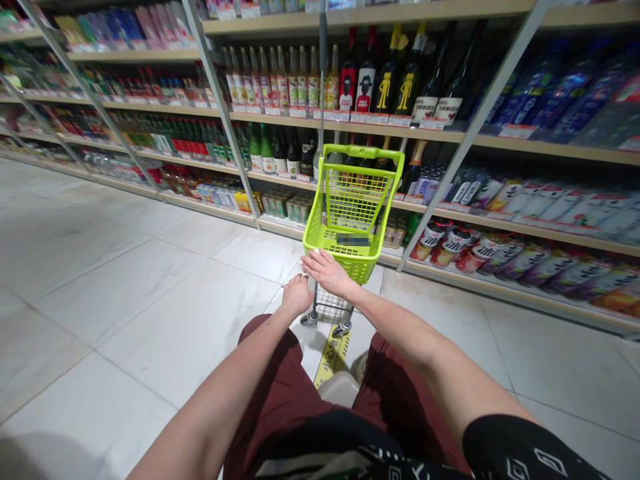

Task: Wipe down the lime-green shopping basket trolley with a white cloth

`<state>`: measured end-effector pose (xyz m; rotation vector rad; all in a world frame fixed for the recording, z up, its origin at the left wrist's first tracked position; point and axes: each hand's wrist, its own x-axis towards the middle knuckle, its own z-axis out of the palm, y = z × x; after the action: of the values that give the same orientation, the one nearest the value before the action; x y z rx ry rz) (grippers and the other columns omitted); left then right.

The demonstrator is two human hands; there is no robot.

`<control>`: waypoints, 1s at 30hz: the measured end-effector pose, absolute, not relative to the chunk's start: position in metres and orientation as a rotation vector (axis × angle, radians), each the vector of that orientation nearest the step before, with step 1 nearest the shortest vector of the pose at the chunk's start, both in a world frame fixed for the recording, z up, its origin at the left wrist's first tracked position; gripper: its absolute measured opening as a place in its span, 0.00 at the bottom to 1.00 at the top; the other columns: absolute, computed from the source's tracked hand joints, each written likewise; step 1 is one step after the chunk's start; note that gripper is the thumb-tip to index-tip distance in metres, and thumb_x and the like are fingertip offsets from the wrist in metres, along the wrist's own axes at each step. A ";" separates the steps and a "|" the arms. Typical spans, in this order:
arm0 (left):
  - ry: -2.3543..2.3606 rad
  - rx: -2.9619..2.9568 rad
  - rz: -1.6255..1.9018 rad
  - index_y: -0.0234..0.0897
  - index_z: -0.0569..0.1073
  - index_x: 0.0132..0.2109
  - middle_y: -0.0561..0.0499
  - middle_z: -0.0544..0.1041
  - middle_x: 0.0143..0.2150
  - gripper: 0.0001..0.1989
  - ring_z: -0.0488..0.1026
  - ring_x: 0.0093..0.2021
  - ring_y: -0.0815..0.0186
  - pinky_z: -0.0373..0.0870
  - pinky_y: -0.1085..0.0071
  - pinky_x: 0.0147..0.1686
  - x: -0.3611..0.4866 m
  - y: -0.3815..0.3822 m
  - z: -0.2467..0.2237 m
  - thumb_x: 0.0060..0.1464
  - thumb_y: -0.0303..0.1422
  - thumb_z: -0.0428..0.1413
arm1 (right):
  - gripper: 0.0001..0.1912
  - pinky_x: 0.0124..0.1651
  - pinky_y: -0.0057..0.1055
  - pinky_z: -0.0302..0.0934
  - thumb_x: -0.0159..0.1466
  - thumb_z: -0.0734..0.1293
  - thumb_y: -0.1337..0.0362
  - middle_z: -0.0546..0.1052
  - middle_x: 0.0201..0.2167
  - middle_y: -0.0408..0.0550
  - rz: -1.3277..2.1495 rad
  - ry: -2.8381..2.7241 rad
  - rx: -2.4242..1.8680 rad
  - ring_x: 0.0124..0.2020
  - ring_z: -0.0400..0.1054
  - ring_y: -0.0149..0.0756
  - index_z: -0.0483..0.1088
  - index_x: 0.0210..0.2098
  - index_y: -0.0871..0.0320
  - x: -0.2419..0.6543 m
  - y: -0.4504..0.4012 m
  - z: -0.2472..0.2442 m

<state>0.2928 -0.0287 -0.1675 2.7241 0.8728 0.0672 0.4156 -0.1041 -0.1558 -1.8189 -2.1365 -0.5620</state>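
Note:
A lime-green shopping cart (356, 260) with a lattice basket stands in front of me on grey wheels, and its basket holds a dark flat item (353, 239) on the floor. My right hand (327, 272) is stretched out flat, fingers together, at the cart's lower left front corner; whether it touches the rim I cannot tell. Just below and left of it is my left hand (297, 295), its fingers curled. A small white patch shows at the fingertips, too small to name.
Shelves of bottles (280, 87) and packaged drinks (475, 250) run behind the cart and along both sides. Pale tiles (165, 287) cover the floor. A yellow floor sticker (331, 357) lies between my knees, near a grey rounded seat edge (339, 389).

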 end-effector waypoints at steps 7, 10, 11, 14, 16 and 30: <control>0.826 2.769 0.101 0.32 0.61 0.53 0.39 0.59 0.58 0.23 0.58 0.56 0.56 0.54 0.61 0.53 0.291 -0.036 -0.159 0.47 0.30 0.48 | 0.13 0.61 0.47 0.44 0.61 0.58 0.73 0.66 0.51 0.55 -0.537 -2.241 -1.896 0.59 0.49 0.43 0.68 0.44 0.64 0.429 -0.128 -0.195; 0.803 2.779 0.104 0.31 0.62 0.52 0.38 0.60 0.58 0.23 0.59 0.55 0.55 0.55 0.61 0.52 0.294 -0.039 -0.162 0.47 0.30 0.48 | 0.12 0.59 0.48 0.47 0.62 0.57 0.71 0.69 0.48 0.54 -0.531 -2.274 -1.921 0.57 0.54 0.43 0.69 0.42 0.63 0.428 -0.146 -0.202; 0.796 2.784 0.104 0.31 0.62 0.52 0.38 0.60 0.57 0.23 0.59 0.55 0.55 0.55 0.62 0.52 0.296 -0.040 -0.163 0.47 0.30 0.48 | 0.13 0.59 0.48 0.47 0.62 0.57 0.71 0.69 0.49 0.53 -0.544 -2.269 -1.913 0.56 0.54 0.43 0.68 0.44 0.63 0.428 -0.150 -0.198; 0.774 2.797 0.106 0.32 0.62 0.52 0.39 0.61 0.57 0.22 0.60 0.54 0.56 0.55 0.62 0.52 0.301 -0.044 -0.165 0.47 0.30 0.48 | 0.17 0.60 0.49 0.44 0.63 0.55 0.71 0.64 0.55 0.50 -0.622 -2.161 -1.909 0.59 0.50 0.43 0.63 0.50 0.59 0.431 -0.157 -0.177; 0.765 2.804 0.097 0.33 0.62 0.51 0.39 0.61 0.56 0.22 0.60 0.54 0.56 0.56 0.62 0.52 0.304 -0.047 -0.165 0.47 0.29 0.48 | 0.19 0.60 0.50 0.42 0.63 0.55 0.72 0.59 0.58 0.49 -0.674 -2.072 -1.945 0.60 0.46 0.43 0.60 0.53 0.57 0.438 -0.162 -0.168; 0.669 2.906 0.070 0.33 0.62 0.51 0.41 0.61 0.57 0.22 0.59 0.56 0.58 0.56 0.62 0.53 0.325 -0.076 -0.158 0.47 0.31 0.47 | 0.17 0.58 0.47 0.47 0.63 0.57 0.71 0.63 0.55 0.47 -0.827 -1.971 -1.949 0.58 0.49 0.40 0.63 0.51 0.56 0.459 -0.198 -0.169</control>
<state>0.3249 -0.0761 -0.1583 2.9059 0.6694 0.0696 0.4590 -0.1984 -0.1691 -1.9491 -1.9710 -0.8274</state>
